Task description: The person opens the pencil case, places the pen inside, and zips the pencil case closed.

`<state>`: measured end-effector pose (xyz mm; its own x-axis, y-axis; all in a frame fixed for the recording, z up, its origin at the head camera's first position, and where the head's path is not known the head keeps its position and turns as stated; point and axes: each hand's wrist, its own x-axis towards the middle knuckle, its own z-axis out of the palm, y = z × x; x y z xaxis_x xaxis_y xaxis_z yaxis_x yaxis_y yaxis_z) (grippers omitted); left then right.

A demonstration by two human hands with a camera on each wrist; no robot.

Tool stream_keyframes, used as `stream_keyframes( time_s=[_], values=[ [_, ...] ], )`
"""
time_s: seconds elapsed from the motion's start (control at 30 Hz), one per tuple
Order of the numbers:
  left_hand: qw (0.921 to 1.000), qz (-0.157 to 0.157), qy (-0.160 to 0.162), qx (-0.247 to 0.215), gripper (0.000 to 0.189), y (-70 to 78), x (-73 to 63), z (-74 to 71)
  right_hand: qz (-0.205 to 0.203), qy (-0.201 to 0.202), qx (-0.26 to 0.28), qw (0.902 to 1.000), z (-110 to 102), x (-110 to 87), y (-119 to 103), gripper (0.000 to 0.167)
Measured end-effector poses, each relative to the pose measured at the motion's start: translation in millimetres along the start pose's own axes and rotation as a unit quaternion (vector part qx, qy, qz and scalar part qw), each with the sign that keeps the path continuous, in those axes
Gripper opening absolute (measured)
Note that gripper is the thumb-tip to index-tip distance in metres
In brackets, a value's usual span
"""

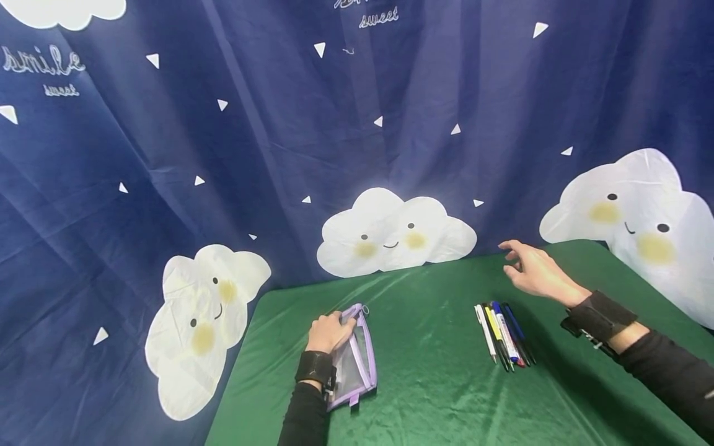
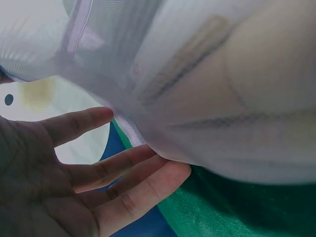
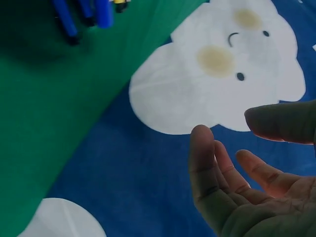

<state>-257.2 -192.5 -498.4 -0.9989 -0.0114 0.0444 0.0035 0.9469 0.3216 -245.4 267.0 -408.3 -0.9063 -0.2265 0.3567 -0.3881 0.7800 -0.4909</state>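
My left hand grips the far left edge of a see-through mesh zip pouch with purple trim, lying on the green cloth. In the left wrist view its fingers lie along the pouch edge, with a bit of the thumb at the far left. My right hand hovers over the back right of the table, fingers loosely bent and holding nothing. Below and left of it lies a bunch of pens: a white pen, a yellow one, a blue-and-white marker and a dark blue pen among them.
Green cloth covers the table, with its back edge against a dark blue curtain. The curtain carries white smiling clouds and small white triangles. Table surface lies between the pouch and the pens.
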Motion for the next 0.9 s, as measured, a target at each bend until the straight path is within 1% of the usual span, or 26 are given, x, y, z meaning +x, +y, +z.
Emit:
stream_keyframes(
  time_s=[0.1,0.3,0.5,0.67,0.9],
  values=[
    [1.0000,-0.002,0.000,-0.003,0.060,0.7,0.7,-0.7,0.013,-0.015,-0.001,0.9998,4,-1.2,9,0.048],
    [1.0000,-0.003,-0.004,0.000,0.060,0.8,2.1,-0.2,0.036,-0.059,-0.003,0.9976,13,-6.9,26,0.050],
    [1.0000,-0.002,-0.001,0.004,0.060,0.6,3.1,0.9,0.052,-0.075,-0.009,0.9958,22,-10.5,37,0.051],
    [1.0000,-0.003,-0.002,0.004,0.061,0.2,4.1,2.2,0.067,-0.099,-0.012,0.9928,31,-13.5,45,0.051],
    [1.0000,-0.005,-0.005,0.006,0.062,-1.6,4.7,4.0,0.075,-0.127,-0.011,0.9891,44,-17.3,54,0.049]
  ],
)
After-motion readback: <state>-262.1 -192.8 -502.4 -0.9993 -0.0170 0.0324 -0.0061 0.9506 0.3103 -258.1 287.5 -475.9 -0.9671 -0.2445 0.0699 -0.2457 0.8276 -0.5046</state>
